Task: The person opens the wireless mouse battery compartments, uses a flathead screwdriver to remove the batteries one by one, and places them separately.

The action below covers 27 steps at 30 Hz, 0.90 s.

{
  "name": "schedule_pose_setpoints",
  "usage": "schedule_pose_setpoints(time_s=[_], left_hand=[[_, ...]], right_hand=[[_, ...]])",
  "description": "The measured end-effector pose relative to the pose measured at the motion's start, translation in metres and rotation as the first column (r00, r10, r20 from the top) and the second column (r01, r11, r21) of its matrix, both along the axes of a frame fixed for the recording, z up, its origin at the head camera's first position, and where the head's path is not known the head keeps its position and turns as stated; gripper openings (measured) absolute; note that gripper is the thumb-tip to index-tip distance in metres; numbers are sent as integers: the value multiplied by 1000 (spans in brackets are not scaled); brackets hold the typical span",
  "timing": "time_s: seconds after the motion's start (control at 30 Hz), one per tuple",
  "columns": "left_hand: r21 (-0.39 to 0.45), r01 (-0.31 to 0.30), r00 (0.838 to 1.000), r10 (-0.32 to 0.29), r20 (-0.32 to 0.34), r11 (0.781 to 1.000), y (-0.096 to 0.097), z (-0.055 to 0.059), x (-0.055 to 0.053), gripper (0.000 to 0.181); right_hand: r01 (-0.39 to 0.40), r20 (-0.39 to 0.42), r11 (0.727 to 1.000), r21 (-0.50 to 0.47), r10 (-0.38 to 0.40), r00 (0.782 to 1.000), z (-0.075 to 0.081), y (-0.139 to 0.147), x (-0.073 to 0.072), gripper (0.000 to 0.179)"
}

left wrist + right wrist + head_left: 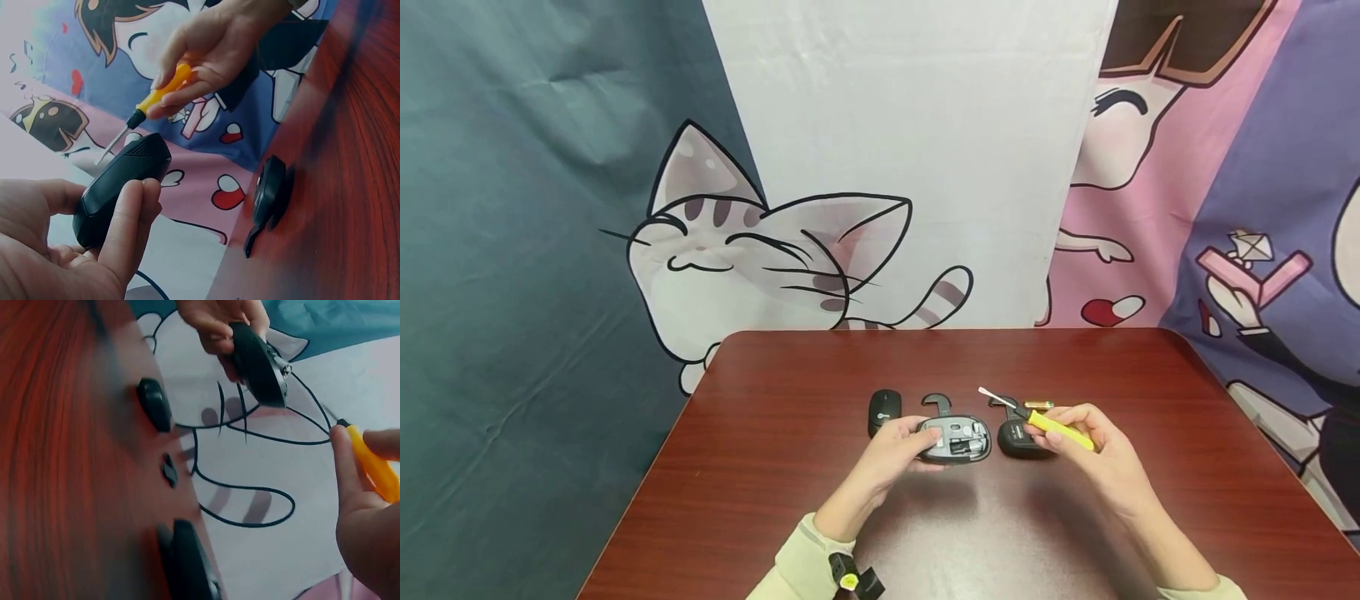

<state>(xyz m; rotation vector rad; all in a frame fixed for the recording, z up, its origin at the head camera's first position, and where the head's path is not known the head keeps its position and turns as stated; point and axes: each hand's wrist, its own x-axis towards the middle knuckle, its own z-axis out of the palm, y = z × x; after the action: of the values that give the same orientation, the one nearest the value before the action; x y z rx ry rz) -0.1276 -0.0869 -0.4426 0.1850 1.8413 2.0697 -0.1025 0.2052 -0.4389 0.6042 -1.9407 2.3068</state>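
My left hand [891, 450] grips a computer mouse [957, 440], raised above the table with its underside tilted toward the head camera. An open recess with metal parts shows in that underside; their details are too small to tell. In the left wrist view the thumb and fingers clasp the black body of the mouse [119, 194]. Between thumb and fingers, my right hand [1112, 467] holds a screwdriver [1060, 428] by its yellow handle. Its metal shaft points up and left, with the tip apart from the mouse.
On the reddish-brown table [760, 483] lie a black mouse [884, 408] at left and a hook-shaped black piece [938, 403] behind the held mouse. Farther right are another dark mouse-like body [1021, 442] and a gold-coloured battery [1039, 405]. A printed cloth [925, 125] hangs behind.
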Motion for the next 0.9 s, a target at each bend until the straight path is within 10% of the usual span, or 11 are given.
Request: schedule_pose_setpoints(time_s=[0.13,0.3,0.5,0.63,0.9], left_hand=[[-2,2,1000,-2,-6,1000,-1,-1,0,33],[-10,0,1000,-1,-11,1000,-2,-2,0,34],[-29,0,1000,-1,-14,1000,-4,-4,0,35],[-28,2,1000,-2,-11,1000,-5,-5,-1,34],[-26,3,1000,-3,-8,1000,-4,-8,-1,33]], right_hand=[[129,-69,952,277,-114,991,6,3,0,23],[366,-238,724,585,-278,931,12,9,-1,27],[404,-239,608,683,-337,911,16,20,-1,27],[343,-179,626,700,-311,933,14,29,-4,31],[175,10,838,517,-210,978,0,41,-11,32]])
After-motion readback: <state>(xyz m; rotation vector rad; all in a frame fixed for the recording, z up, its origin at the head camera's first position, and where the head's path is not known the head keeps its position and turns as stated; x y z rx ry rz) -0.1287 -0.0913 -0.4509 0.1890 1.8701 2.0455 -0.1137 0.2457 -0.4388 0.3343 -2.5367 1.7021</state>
